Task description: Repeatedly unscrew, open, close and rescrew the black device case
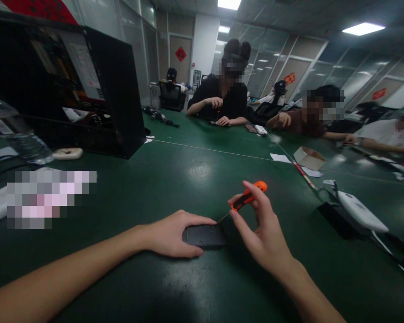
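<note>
A small flat black device (207, 236) lies on the green table (188, 179) just in front of me. My left hand (171, 233) grips it by its left end, fingers and thumb wrapped round its edges. My right hand (262, 229) pinches an orange-and-black screwdriver (248, 196) between the fingertips. Its thin metal tip points down-left and touches the device's upper right part.
A black open computer case (87, 85) stands at the back left, a plastic water bottle (16, 130) beside it. A white device with a cable (360, 211) and a black block (336, 220) lie at the right. A small cardboard box (309, 158) and several seated people are across the table.
</note>
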A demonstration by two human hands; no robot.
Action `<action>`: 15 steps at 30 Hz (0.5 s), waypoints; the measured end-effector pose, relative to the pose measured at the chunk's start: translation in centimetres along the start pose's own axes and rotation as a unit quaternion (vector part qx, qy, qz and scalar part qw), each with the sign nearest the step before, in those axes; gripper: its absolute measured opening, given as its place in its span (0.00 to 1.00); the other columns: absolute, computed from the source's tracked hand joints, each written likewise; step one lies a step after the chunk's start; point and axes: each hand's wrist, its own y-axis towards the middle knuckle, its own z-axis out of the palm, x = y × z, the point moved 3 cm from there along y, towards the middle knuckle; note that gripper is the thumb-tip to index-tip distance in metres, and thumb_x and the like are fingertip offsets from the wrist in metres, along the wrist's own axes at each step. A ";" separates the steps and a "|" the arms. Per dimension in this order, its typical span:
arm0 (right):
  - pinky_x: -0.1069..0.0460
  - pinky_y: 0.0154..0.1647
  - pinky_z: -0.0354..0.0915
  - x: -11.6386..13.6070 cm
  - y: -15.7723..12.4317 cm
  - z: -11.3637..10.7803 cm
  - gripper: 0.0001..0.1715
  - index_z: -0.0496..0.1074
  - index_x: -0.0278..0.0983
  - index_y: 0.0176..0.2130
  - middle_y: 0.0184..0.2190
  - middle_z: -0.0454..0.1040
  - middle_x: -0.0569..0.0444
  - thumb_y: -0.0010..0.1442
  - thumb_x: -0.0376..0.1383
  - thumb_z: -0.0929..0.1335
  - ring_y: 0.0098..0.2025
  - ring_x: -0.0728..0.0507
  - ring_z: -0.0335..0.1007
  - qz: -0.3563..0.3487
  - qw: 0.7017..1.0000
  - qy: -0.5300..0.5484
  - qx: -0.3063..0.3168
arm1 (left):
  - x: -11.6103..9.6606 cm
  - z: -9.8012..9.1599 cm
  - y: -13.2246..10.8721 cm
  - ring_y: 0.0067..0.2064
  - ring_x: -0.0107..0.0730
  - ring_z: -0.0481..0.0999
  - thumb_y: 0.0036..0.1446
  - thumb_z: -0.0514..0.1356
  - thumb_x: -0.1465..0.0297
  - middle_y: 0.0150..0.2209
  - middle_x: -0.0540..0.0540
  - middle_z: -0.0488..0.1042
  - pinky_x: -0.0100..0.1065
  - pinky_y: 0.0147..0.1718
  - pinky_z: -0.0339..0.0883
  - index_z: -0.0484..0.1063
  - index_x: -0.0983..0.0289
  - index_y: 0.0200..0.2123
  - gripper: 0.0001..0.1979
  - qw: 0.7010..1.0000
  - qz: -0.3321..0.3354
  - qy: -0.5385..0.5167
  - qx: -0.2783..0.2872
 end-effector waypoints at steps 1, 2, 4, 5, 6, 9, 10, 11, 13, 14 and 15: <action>0.37 0.56 0.70 0.0 -0.2 0.2 0.40 0.50 0.49 0.70 0.46 0.74 0.51 0.66 0.30 0.66 0.48 0.41 0.75 -0.005 1.000 0.015 0.005 | 0.0 0.0 0.0 0.48 0.45 0.81 0.54 0.69 0.63 0.55 0.58 0.79 0.34 0.42 0.72 0.69 0.57 0.64 0.34 1.000 -0.001 0.002 -0.004; 0.37 0.56 0.70 0.1 -0.3 0.3 0.42 0.47 0.49 0.71 0.46 0.74 0.51 0.66 0.29 0.66 0.48 0.41 0.75 -0.012 0.999 0.031 0.003 | 0.0 0.0 0.0 0.48 0.44 0.81 0.55 0.69 0.64 0.55 0.58 0.79 0.34 0.42 0.72 0.69 0.57 0.64 0.33 1.000 -0.001 0.003 -0.009; 0.37 0.55 0.70 0.2 -0.5 0.5 0.46 0.43 0.51 0.72 0.45 0.73 0.52 0.65 0.28 0.66 0.46 0.42 0.75 -0.028 0.998 0.049 -0.006 | 0.1 0.1 0.0 0.47 0.44 0.81 0.55 0.69 0.64 0.55 0.58 0.79 0.34 0.42 0.72 0.69 0.57 0.64 0.33 1.000 0.003 0.006 -0.017; 0.37 0.54 0.70 0.3 -0.6 0.6 0.46 0.43 0.52 0.72 0.44 0.73 0.52 0.65 0.27 0.66 0.45 0.42 0.75 -0.035 0.998 0.051 -0.009 | 0.1 0.2 0.0 0.48 0.44 0.81 0.55 0.69 0.64 0.55 0.58 0.79 0.34 0.42 0.71 0.69 0.57 0.64 0.33 1.000 0.007 0.007 -0.019; 0.37 0.53 0.71 0.4 -0.6 0.6 0.47 0.42 0.52 0.72 0.44 0.73 0.53 0.64 0.27 0.66 0.45 0.42 0.75 -0.040 0.998 0.052 -0.011 | 0.1 0.2 0.0 0.48 0.45 0.80 0.55 0.69 0.64 0.55 0.58 0.79 0.34 0.42 0.71 0.69 0.57 0.64 0.33 1.000 0.010 0.008 -0.020; 0.39 0.49 0.73 0.5 -0.5 0.8 0.48 0.44 0.53 0.71 0.43 0.73 0.54 0.63 0.26 0.67 0.42 0.43 0.75 -0.063 0.996 0.057 -0.014 | 0.2 0.3 0.0 0.49 0.45 0.80 0.55 0.69 0.65 0.55 0.58 0.78 0.35 0.43 0.71 0.69 0.57 0.64 0.33 1.000 0.018 0.008 -0.019; 0.40 0.47 0.73 0.6 -0.5 0.8 0.48 0.46 0.53 0.71 0.42 0.73 0.55 0.63 0.25 0.67 0.42 0.43 0.75 -0.076 0.995 0.059 -0.017 | 0.2 0.3 0.1 0.49 0.46 0.80 0.55 0.69 0.65 0.56 0.58 0.78 0.35 0.44 0.71 0.69 0.57 0.64 0.33 1.000 0.019 0.007 -0.018; 0.42 0.45 0.74 0.6 -0.5 0.8 0.47 0.48 0.54 0.70 0.42 0.73 0.55 0.63 0.25 0.68 0.41 0.44 0.75 -0.088 0.994 0.060 -0.023 | 0.2 0.3 0.1 0.50 0.46 0.80 0.55 0.69 0.65 0.56 0.58 0.78 0.36 0.44 0.71 0.69 0.57 0.64 0.33 1.000 0.021 0.007 -0.018; 0.43 0.43 0.74 0.8 -0.5 0.9 0.45 0.51 0.54 0.68 0.41 0.73 0.55 0.63 0.23 0.67 0.41 0.44 0.76 -0.102 0.992 0.063 -0.035 | 0.2 0.3 0.1 0.51 0.46 0.80 0.55 0.68 0.65 0.57 0.58 0.78 0.36 0.46 0.71 0.68 0.57 0.64 0.33 1.000 0.022 0.007 -0.019; 0.43 0.44 0.74 0.8 -0.5 1.0 0.44 0.50 0.54 0.69 0.42 0.73 0.54 0.64 0.23 0.66 0.41 0.44 0.76 -0.100 0.992 0.067 -0.039 | 0.2 0.3 0.1 0.51 0.46 0.80 0.55 0.68 0.65 0.57 0.58 0.77 0.36 0.46 0.71 0.68 0.57 0.64 0.33 1.000 0.023 0.008 -0.019; 0.42 0.45 0.74 0.9 -0.5 1.1 0.45 0.49 0.54 0.69 0.44 0.74 0.53 0.64 0.23 0.65 0.42 0.44 0.76 -0.092 0.992 0.071 -0.043 | 0.1 0.3 0.1 0.51 0.46 0.79 0.55 0.69 0.65 0.57 0.58 0.77 0.37 0.47 0.71 0.68 0.57 0.64 0.33 0.999 0.024 0.009 -0.020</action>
